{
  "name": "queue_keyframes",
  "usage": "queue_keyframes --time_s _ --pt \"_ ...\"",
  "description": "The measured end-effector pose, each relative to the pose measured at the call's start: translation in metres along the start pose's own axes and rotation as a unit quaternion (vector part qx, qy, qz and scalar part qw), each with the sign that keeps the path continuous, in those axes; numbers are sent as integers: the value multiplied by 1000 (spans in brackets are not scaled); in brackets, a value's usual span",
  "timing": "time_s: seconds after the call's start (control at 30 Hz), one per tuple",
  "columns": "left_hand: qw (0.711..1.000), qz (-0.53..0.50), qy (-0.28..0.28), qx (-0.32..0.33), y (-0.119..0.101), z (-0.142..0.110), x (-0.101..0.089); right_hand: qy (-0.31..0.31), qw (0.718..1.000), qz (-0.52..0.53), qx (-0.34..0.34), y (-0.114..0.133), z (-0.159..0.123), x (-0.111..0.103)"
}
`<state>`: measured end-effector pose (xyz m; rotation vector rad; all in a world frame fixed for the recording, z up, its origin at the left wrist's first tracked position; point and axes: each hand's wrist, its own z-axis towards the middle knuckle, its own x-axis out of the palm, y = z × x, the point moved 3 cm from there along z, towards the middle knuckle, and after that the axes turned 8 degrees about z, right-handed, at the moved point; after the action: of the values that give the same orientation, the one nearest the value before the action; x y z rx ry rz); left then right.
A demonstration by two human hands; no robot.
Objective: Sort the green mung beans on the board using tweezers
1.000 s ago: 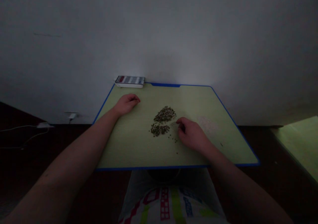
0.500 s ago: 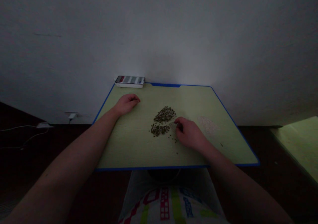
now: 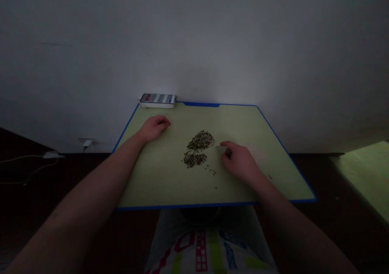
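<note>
On the left part of the pale yellow-green table (image 3: 152,181), my left hand (image 3: 154,128) rests with its fingers loosely curled and nothing visible in them. My right hand (image 3: 238,159) is closed in a pinch on a thin, pale tweezers-like tool (image 3: 218,149), blurred and partly hidden by the fingers. Left of its tip lie two small piles of dark grains, a larger far pile (image 3: 201,139) and a smaller near pile (image 3: 194,159). A few loose grains (image 3: 214,173) are scattered nearby. Beyond my right hand spreads a pale pile (image 3: 257,153) of small bits, partly covered by the hand.
A phone (image 3: 158,98) with a lit screen lies on a white box (image 3: 156,105) at the table's far left corner. The blue table edge (image 3: 185,205) runs close to my lap, and a wall (image 3: 194,43) stands behind. A small dark sliver (image 3: 270,177) lies at the right.
My right hand has drawn back to the right, away from the dark grains, with the pale tool still in its fingers. My left hand stays put.
</note>
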<state>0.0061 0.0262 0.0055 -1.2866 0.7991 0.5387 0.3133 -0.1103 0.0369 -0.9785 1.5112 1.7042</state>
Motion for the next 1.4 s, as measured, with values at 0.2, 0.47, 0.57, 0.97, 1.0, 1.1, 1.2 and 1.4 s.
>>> queue_keyframes --time_s 0.2,0.47,0.57,0.97,1.0,1.1,1.2,1.4 --pt "1000 -3 -4 6 1 1 0 -18 997 -47 50 -28 -2 -18" --pt "1000 -13 -5 13 1 1 0 -54 990 -64 110 -70 -5 -46" --pt "1000 -14 -9 12 1 1 0 -63 992 -17 108 -81 -2 -62" --pt "1000 -16 -6 5 -2 -1 0 100 986 102 -83 -21 6 -29" --pt "1000 -16 -6 5 -1 -1 0 107 986 77 -98 -14 9 -21" --pt "1000 -16 -6 -1 0 0 1 116 985 48 -118 -1 20 -4" --pt "1000 -12 -7 2 2 1 1 141 977 50 -150 7 31 6" --pt "1000 10 -5 12 0 1 0 174 967 58 -178 10 37 10"
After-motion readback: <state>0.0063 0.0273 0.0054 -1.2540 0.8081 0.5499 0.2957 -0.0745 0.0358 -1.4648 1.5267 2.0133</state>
